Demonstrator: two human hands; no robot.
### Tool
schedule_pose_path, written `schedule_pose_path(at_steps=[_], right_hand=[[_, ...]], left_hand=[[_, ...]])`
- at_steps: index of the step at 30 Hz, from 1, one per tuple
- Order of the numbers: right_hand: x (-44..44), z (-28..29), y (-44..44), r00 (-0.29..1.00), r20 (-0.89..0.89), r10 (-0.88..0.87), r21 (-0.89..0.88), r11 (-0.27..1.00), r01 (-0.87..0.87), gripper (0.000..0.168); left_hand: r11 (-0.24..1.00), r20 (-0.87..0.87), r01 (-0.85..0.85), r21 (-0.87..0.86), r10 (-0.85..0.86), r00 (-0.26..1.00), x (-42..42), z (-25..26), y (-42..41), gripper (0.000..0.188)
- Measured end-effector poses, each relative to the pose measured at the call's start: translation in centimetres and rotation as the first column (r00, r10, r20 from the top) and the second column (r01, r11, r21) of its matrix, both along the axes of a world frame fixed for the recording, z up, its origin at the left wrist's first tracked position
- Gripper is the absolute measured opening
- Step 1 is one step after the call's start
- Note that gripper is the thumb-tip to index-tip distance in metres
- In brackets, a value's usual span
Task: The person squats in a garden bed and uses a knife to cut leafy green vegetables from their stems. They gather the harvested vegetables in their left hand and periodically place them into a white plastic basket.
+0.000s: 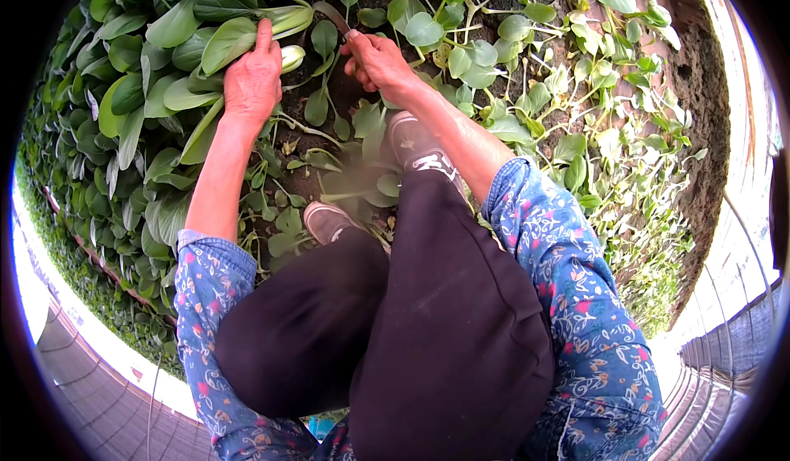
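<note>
My left hand (254, 81) is closed around leafy bok choy, its index finger stretched against the pale stalks of one head (289, 21). The white-green base of a second head (292, 58) pokes out beside the same hand. In my right hand (378, 63) is a small sickle-like knife; its curved brownish blade (331, 15) points up and left, with the tip close to the base of the upper head. Most of the handle is hidden by the fingers.
Dense bok choy (129, 127) covers the left side. Sparser, partly yellowed plants (555, 84) grow over soil at right, bordered by a bare earth edge (703, 109). My shoes (410, 140) stand among low leaves. Netting and thin hoops of a greenhouse show at the rim.
</note>
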State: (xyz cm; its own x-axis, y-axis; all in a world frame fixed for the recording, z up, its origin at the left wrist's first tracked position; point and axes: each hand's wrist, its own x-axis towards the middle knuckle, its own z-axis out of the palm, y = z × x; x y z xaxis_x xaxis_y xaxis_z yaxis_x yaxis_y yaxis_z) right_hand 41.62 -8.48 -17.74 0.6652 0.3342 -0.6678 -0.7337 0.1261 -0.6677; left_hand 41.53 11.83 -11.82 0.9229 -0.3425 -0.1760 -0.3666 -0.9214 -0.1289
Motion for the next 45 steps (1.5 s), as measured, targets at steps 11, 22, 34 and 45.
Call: schedule_pose_path(at_steps=[11, 22, 34, 45], right_hand=[[2.5, -0.8, -0.7, 0.984, -0.102, 0.149, 0.013, 0.989, -0.148, 0.044], [-0.2, 7.9, -6.1, 0.946, 0.298, -0.131, 0.155, 0.984, 0.088, 0.041], [1.8, 11.2, -4.8, 0.750, 0.576, 0.324, -0.193, 0.946, -0.261, 0.022], [1.8, 8.6, -3.9, 0.390, 0.759, 0.521, -0.604, 0.787, 0.125, 0.017]], left_hand=[[0.990, -0.072, -0.129, -0.060, 0.125, 0.990, 0.1, 0.2, 0.1, 0.040], [-0.167, -0.850, -0.844, -0.510, -0.053, 0.525, -4.2, 13.3, -3.8, 0.060], [-0.132, -0.905, -0.896, -0.424, 0.030, 0.424, -7.5, 13.1, -3.0, 0.059], [-0.235, -0.949, -0.925, -0.300, -0.028, 0.314, -10.0, 12.7, -0.4, 0.051]])
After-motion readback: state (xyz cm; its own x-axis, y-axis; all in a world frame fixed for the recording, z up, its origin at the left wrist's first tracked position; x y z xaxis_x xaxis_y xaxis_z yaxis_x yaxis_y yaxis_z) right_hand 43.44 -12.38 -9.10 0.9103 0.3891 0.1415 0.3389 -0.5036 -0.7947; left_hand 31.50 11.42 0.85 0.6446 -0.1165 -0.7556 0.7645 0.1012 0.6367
